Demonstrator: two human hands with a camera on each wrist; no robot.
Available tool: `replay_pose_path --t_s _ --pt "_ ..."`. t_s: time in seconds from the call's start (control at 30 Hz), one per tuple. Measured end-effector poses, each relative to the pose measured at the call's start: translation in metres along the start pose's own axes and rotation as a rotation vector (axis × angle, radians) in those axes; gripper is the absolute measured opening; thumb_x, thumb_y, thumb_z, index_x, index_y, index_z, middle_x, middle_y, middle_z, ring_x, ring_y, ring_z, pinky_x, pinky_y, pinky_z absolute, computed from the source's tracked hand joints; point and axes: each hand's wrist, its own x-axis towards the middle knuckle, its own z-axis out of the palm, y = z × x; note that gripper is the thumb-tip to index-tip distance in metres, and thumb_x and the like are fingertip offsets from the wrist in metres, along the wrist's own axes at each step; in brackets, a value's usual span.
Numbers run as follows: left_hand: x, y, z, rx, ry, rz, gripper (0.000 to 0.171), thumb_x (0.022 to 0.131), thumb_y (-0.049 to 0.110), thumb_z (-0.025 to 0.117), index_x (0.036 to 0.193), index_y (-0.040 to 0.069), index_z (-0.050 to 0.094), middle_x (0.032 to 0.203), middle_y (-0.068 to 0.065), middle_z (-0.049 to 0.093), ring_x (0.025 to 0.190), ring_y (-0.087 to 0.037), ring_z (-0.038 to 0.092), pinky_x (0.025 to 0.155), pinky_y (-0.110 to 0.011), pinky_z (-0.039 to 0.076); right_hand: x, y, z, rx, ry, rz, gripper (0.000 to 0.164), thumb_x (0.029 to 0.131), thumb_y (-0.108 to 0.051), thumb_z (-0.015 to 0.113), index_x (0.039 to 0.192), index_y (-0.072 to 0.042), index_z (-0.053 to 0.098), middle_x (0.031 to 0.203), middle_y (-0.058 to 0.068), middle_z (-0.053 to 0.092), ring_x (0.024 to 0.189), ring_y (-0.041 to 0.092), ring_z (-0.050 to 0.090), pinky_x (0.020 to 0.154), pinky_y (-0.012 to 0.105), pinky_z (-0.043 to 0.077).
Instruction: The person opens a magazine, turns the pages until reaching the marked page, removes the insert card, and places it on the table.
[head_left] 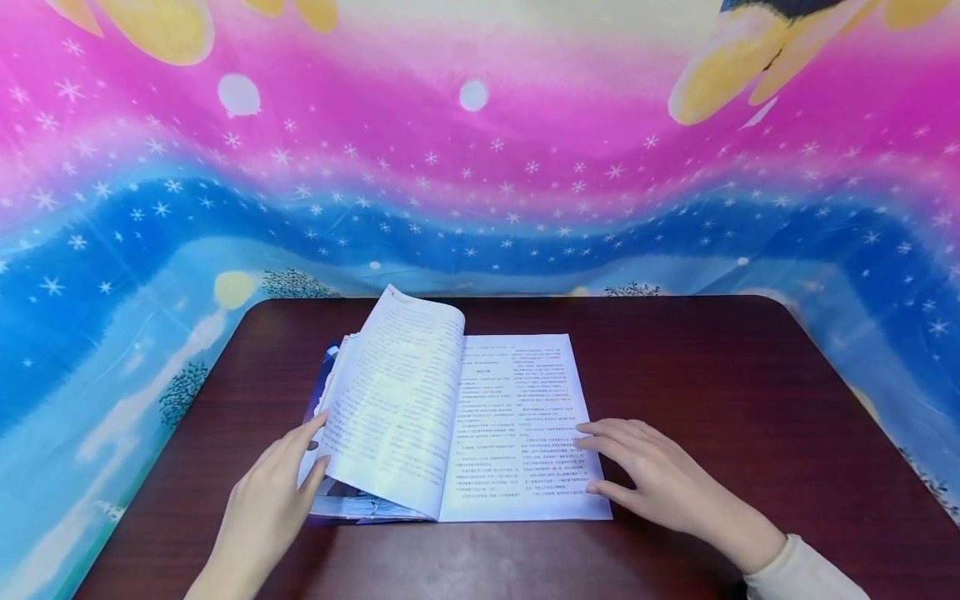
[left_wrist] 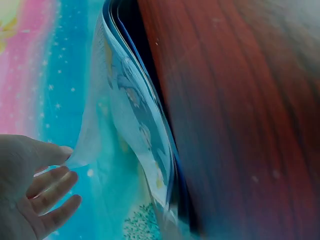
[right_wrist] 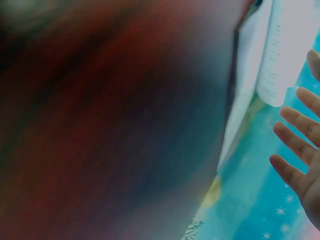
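An open magazine (head_left: 517, 425) lies on the table, its right page covered in columns of small print. On the left side, a lifted page (head_left: 397, 400) curves up from the spine over the leaves below. My left hand (head_left: 273, 483) pinches that page at its left edge, thumb at the border. In the left wrist view the thumb (left_wrist: 55, 152) meets the thin sheet, and the other fingers spread below it. My right hand (head_left: 660, 471), fingers apart and extended, is at the magazine's right edge, fingertips overlapping the margin in the head view. The right wrist view shows these spread fingers (right_wrist: 297, 135).
The dark reddish-brown table (head_left: 712, 375) has rounded far corners. A patterned cloth (head_left: 480, 192) in pink and blue with snowflakes hangs behind and along both sides. Under the lifted page, a picture page (head_left: 367, 504) shows at the magazine's lower left.
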Motion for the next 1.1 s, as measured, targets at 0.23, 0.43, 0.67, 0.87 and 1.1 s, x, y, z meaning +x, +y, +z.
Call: replay_pose_path --t_s 0.23,0.43,0.67,0.87,1.1 --pt "-0.004 -0.01 0.0 0.0 -0.149 -0.076 0.066 0.077 0.005 0.083 0.136 0.003 0.055 0.114 -0.016 0.066 0.091 -0.031 0.066 0.071 -0.053 0.056 -0.009 0.005 0.006 0.01 -0.104 0.017 0.052 0.081 -0.036 0.082 0.127 -0.017 0.067 0.135 0.0 0.059 0.121 0.019 0.056 0.098 0.047 0.046" --pt "-0.006 -0.018 0.002 0.013 -0.305 -0.121 0.063 0.08 0.01 0.083 0.135 -0.003 0.054 0.129 -0.024 0.058 0.113 -0.041 0.059 0.089 -0.06 0.049 -0.011 0.007 0.009 0.016 -0.143 0.032 0.053 0.077 -0.034 0.085 0.125 -0.016 0.067 0.136 0.003 0.058 0.121 0.023 0.056 0.098 0.051 0.046" --pt "-0.009 -0.028 0.007 0.069 -0.414 -0.106 0.06 0.078 0.02 0.086 0.128 0.0 0.062 0.134 -0.025 0.055 0.116 -0.044 0.057 0.085 -0.061 0.051 -0.013 0.01 0.014 0.012 -0.172 0.046 0.055 0.076 -0.035 0.086 0.124 -0.016 0.067 0.138 0.005 0.057 0.122 0.024 0.055 0.098 0.051 0.045" --pt "-0.013 -0.037 0.012 0.089 -0.479 -0.111 0.059 0.074 0.024 0.088 0.124 0.001 0.065 0.137 -0.026 0.052 0.118 -0.046 0.055 0.085 -0.063 0.05 -0.012 0.011 0.013 0.025 -0.207 0.061 0.055 0.077 -0.037 0.085 0.125 -0.016 0.067 0.14 0.006 0.056 0.124 0.026 0.054 0.099 0.052 0.045" --pt "-0.014 -0.039 0.014 0.066 -0.502 -0.102 0.051 0.076 0.022 0.086 0.121 0.004 0.068 0.132 -0.022 0.059 0.119 -0.043 0.056 0.09 -0.062 0.048 -0.01 0.012 0.012 0.02 -0.212 0.058 0.055 0.076 -0.037 0.085 0.124 -0.016 0.068 0.139 0.007 0.056 0.123 0.026 0.055 0.098 0.053 0.046"
